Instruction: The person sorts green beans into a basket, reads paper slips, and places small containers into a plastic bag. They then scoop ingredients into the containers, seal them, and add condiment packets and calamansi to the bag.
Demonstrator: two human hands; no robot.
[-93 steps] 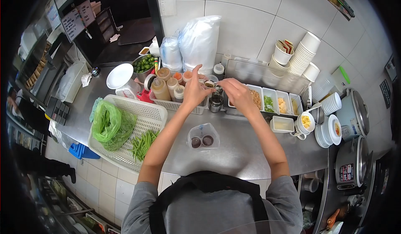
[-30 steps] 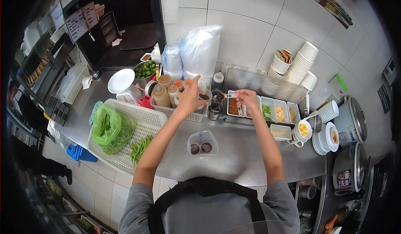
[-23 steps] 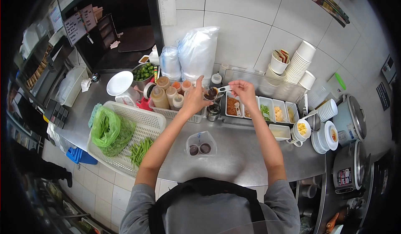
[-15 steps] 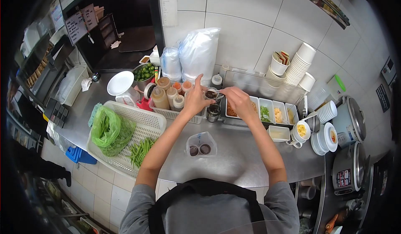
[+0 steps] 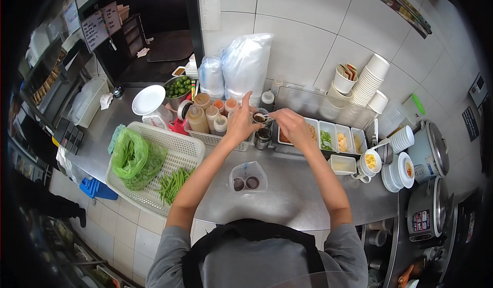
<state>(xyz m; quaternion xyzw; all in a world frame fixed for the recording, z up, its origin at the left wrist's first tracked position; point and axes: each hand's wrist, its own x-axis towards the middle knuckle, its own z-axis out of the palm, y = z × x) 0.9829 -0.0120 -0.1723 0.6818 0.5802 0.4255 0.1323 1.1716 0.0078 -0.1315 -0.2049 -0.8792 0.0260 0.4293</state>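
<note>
My left hand [image 5: 241,123] is at the small cup of dark sauce [image 5: 259,118], its thumb and fingers curved round the cup's left side, one finger pointing up. From the right, my right hand [image 5: 291,126] pinches the handle of a small spoon [image 5: 268,116] over that cup. Just below stands a dark jar [image 5: 262,138]. Nearer to me on the steel counter, a clear plastic container [image 5: 247,171] holds two small cups of dark sauce [image 5: 252,182].
Sauce bottles [image 5: 196,119] stand left of my hands, behind a white basket [image 5: 172,146] of green beans. To the right are topping trays [image 5: 326,135], a white mug [image 5: 370,159], stacked cups [image 5: 371,80] and a rice cooker [image 5: 426,211]. A dark-clothed leg [image 5: 61,210] shows at far left.
The spoon in my right hand has shifted slightly over the cup. Both hands stay in nearly the same place.
</note>
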